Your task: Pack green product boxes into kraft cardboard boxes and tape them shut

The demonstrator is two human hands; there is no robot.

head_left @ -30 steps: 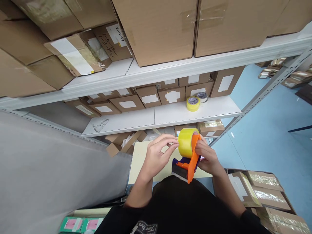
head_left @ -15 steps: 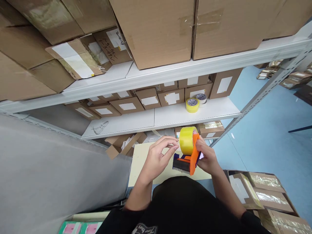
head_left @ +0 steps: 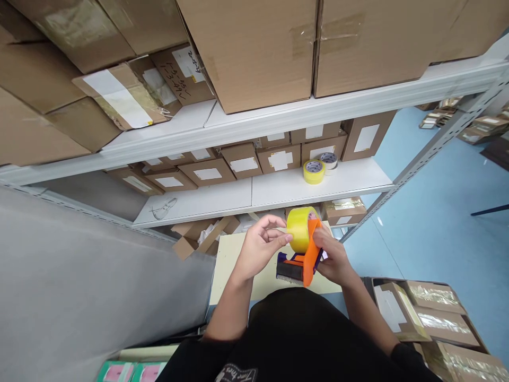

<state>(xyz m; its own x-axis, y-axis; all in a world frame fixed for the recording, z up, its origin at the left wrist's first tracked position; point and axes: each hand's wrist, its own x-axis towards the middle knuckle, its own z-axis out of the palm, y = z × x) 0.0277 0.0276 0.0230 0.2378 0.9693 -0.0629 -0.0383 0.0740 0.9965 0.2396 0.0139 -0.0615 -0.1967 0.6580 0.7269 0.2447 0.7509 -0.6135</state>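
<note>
Tape dispenser (head_left: 310, 255), orange and dark blue, is being gripped by the right hand (head_left: 334, 258), fingers closing around its far side and partly hidden. Big yellow tape roll (head_left: 297, 231) is being carried on the dispenser, between the two hands. Left hand (head_left: 260, 246) is being held half open just left of the roll, fingers curving, thumb tip seemingly being laid on the roll's edge; no loose tape end is being made out. Black roller (head_left: 289, 269) and serrated blade (head_left: 289, 279) are being exposed below the left hand's fingertips, towards the body. Pale yellow surface (head_left: 228, 268) is being seen below both hands.

Handling, judged: moderate weight is being expected, mostly in the roll; frame is being taken as stiff plastic, roll as firm, with a smooth, slightly slippery outside. Hold is best being taken at the dispenser's side or handle, roll being steadied by its outer face; fingers should be being kept off the teeth.

Ahead of the right hand, a smaller yellow tape roll (head_left: 314, 173) and a white tape roll (head_left: 328, 159) are being supported by the shelf (head_left: 278, 187).
</note>
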